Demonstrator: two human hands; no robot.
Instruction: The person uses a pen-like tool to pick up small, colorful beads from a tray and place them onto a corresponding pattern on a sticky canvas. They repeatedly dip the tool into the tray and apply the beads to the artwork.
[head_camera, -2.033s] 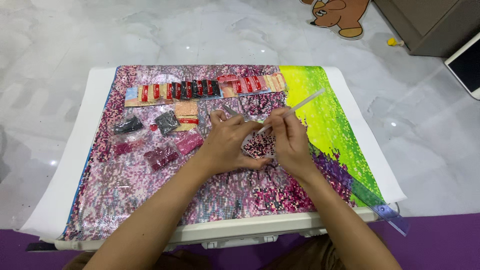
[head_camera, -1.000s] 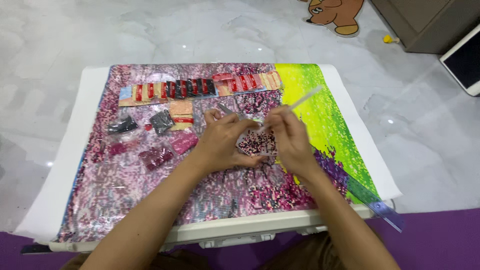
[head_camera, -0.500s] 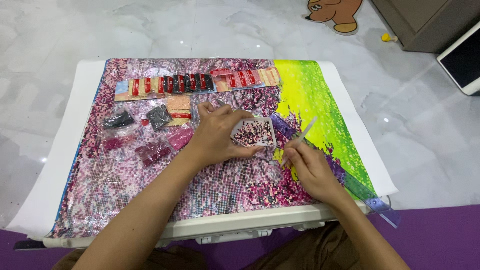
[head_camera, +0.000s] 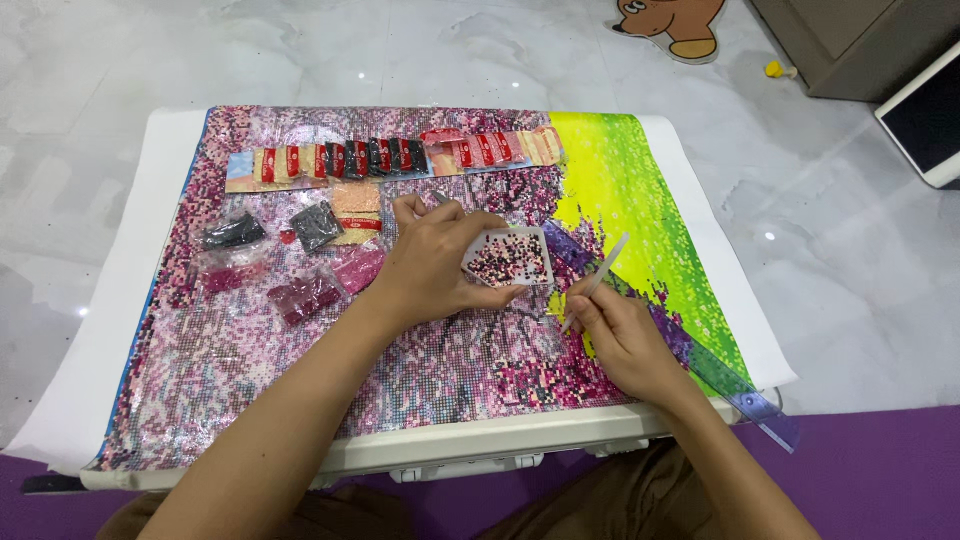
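Left hand (head_camera: 430, 270): fingers curled around small white tray (head_camera: 508, 257) of dark pink beads, now lifted clear over the mosaic canvas (head_camera: 300, 370). Right hand (head_camera: 620, 335): has dropped away from the tray, fingertips pinching white applicator pen (head_camera: 597, 280), tip lowered beside the yellow-green area. Bead packets (head_camera: 310, 295) unmoved at left.

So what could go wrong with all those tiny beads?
The left hand holds the little tray of beads above the canvas; a tilt might spill them. The right hand holds the pen close to the tray, so a bump could knock it. The ruler pokes past the table edge and may slide off.
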